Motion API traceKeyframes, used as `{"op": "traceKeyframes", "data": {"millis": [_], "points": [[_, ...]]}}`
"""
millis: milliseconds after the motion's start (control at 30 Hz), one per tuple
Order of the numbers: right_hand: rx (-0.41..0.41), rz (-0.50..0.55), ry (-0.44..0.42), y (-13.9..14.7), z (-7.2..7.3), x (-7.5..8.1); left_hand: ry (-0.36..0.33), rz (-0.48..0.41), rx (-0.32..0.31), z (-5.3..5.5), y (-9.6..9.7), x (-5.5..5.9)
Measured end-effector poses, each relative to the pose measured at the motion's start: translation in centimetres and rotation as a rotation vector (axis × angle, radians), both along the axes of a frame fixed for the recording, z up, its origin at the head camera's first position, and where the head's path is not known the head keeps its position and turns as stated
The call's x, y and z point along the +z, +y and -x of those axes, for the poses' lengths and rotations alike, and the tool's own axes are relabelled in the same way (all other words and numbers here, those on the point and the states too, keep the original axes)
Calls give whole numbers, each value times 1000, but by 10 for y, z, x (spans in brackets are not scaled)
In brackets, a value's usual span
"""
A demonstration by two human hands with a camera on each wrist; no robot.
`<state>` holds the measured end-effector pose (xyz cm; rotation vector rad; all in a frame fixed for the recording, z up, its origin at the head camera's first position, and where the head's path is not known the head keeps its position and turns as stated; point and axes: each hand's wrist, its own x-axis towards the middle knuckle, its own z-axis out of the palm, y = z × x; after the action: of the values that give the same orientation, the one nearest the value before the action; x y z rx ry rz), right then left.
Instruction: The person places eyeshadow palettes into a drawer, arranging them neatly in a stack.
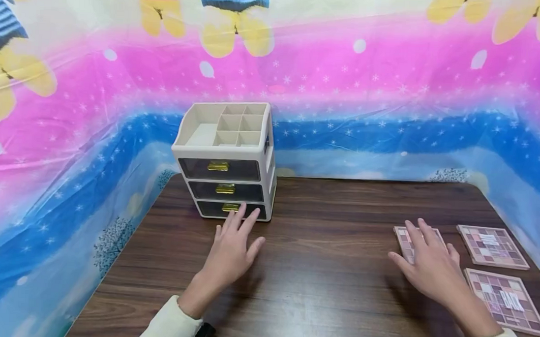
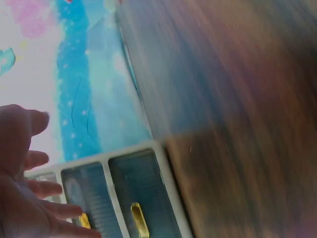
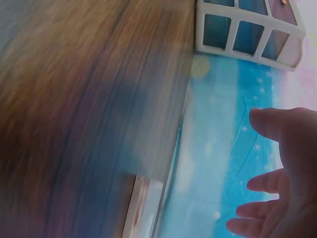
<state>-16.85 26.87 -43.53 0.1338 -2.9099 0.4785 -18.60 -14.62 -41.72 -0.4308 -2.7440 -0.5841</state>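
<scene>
My left hand (image 1: 231, 253) is held over the table with its fingers spread, in front of a cream drawer organizer (image 1: 270, 163). In the head view its fingertips overlap the bottom drawer (image 1: 205, 209); whether they touch it I cannot tell. The organizer has three dark drawers with gold handles and a divided top tray. On the right side, my right hand (image 1: 434, 268) spreads its fingers over an eyeshadow palette (image 1: 403, 240), partly hiding it. Nothing is gripped in either hand. Two more palettes, a far one (image 1: 492, 246) and a near one (image 1: 506, 300), lie to its right.
The dark wood table (image 1: 319, 273) has its back edge against a colourful printed curtain (image 1: 330, 75), which also runs along both sides. The organizer stands at the back left of the table. The palettes lie flat near the right edge.
</scene>
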Motion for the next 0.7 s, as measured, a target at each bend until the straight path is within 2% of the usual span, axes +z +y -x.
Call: {"op": "traceKeyframes", "data": {"millis": [133,233,367,500,700], "points": [[20,50,63,-13,6,4,193,-102,13,6,-13,7],[48,87,103,-25,13,8,278,-196,46,11,-26,17],[81,141,125,-43,24,14,330,-309,111,18,-46,31],[109,191,124,-61,35,18,366,-364,176,25,-65,43],[136,268,83,-86,51,22,368,-445,278,37,-88,59]]}}
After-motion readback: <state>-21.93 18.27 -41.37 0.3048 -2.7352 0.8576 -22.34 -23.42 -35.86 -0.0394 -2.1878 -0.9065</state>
